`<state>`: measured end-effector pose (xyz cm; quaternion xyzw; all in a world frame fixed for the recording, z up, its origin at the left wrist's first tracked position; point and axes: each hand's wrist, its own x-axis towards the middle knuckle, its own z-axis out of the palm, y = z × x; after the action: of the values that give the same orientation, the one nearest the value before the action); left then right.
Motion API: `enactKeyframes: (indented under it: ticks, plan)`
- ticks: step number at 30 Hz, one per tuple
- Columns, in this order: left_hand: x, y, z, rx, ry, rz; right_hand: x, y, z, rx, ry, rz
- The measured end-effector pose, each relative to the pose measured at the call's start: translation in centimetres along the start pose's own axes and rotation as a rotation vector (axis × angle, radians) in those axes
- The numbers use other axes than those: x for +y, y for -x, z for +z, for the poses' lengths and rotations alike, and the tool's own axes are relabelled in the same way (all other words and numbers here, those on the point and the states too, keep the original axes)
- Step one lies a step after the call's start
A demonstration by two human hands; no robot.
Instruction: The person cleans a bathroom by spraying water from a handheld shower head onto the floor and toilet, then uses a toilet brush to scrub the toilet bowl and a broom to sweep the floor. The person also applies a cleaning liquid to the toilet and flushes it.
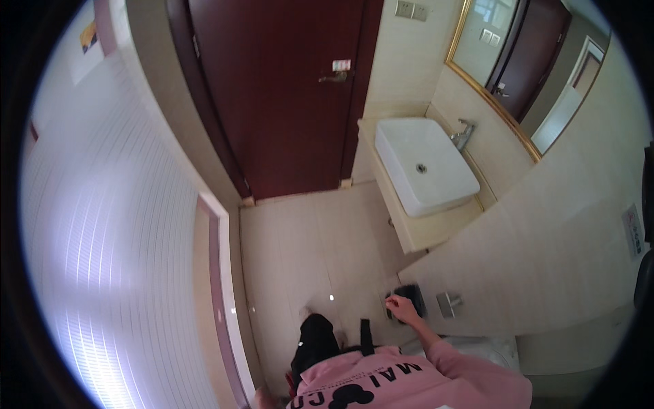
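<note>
My right hand is held low in front of me, its fingers curled together. Whether anything small is between them I cannot make out. Beneath and beside it stands a black bin-like container, partly covered by the hand. At the lower edge, only a bit of my left hand shows beside my pink shirt. Its fingers are hidden. Something red peeks out close to it, too little visible to name.
A dark red door with a lever handle is shut ahead. To the right, a white basin with a faucet sits on a counter under a gold-framed mirror. A paper holder is on the right wall; ribbed glass lines the left.
</note>
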<state>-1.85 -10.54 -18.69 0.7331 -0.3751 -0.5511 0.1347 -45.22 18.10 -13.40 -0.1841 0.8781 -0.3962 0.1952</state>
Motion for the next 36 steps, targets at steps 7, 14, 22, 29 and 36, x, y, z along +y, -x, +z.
enactKeyframes:
  ticks: [7,14,22,29,36]
  plan:
    - [39.0,-4.0,37.6,-0.594,-0.590,0.821,-5.1,-5.7,-1.3,0.207,-0.036,0.074]
    - [70.0,15.9,65.5,-0.132,-0.464,2.290,5.1,10.5,5.2,0.724,-1.193,1.139]
    - [81.5,10.3,82.9,-0.233,-1.303,1.968,-14.5,19.6,14.0,1.295,-0.969,1.701]
    - [83.6,2.3,90.4,-0.653,-0.902,1.483,-18.9,19.5,19.5,0.952,-1.186,1.779]
    - [70.8,11.3,79.8,-0.706,-0.774,1.340,-9.3,19.7,7.2,0.980,-1.007,1.571]
